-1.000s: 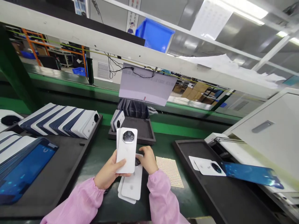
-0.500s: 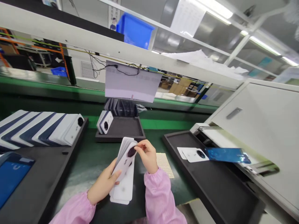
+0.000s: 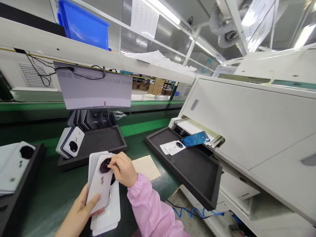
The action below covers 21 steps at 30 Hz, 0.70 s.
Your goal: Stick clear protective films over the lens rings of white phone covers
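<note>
In a workshop, a white machine cabinet [image 3: 242, 125] is towering past the right edge of a dark green worktop [image 3: 49, 197]. A black tray [image 3: 192, 174] is lying along that edge, with white panels resting near its far corner.

Nearer the worktop's front edge, the left hand [image 3: 82, 205] is clamping a fanned stack of phone back panels [image 3: 102, 187], thumb on the top face, above loose panels [image 3: 112, 210] lying on the worktop. The right hand [image 3: 124, 169] is bringing thumb and forefinger together at the camera window [image 3: 103, 164]; whether they are pinching anything is too small to tell. A dotted sheet [image 3: 148, 169] is lying just beside the right sleeve.

Doing this well is probably depending on squaring the fanned edges, gripping lightly by the sides, and touching only the window's rim, since glossy faces are likely smudging easily.
</note>
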### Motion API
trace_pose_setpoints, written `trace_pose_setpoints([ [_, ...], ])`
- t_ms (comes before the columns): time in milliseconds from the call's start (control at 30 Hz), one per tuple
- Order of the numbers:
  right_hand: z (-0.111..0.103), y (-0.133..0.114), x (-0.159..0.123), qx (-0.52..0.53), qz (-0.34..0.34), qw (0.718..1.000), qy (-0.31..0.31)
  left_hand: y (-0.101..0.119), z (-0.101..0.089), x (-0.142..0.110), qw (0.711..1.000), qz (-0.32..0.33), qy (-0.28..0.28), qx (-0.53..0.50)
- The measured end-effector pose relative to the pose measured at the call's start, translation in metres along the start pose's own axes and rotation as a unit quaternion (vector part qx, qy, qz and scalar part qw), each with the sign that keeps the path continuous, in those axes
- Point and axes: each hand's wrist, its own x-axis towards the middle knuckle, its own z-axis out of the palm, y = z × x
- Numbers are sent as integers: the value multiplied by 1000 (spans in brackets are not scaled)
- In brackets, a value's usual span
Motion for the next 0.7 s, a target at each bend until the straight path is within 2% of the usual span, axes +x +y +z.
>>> trace_pose_setpoints([
  [67,-1,-8,-4,73,3,996,-42,1,-1,-4,999,-3,-18,-37],
  [133,-5,-15,-9,170,41,981,-83,2,-2,-9,997,-9,-26,-77],
  [200,-11,-17,-13,251,82,961,-84,2,-5,-12,994,-12,-31,-108],
  [300,-21,-9,-16,335,105,936,6,1,-8,-16,990,-17,-47,-135],
  [433,-24,1,-18,364,142,914,109,-2,-8,-17,985,-21,-73,-156],
  [567,-20,3,-20,322,183,911,182,-7,-7,-16,982,-21,-91,-164],
  [700,-18,4,-19,231,210,915,256,-11,-7,-16,981,-31,-99,-161],
])
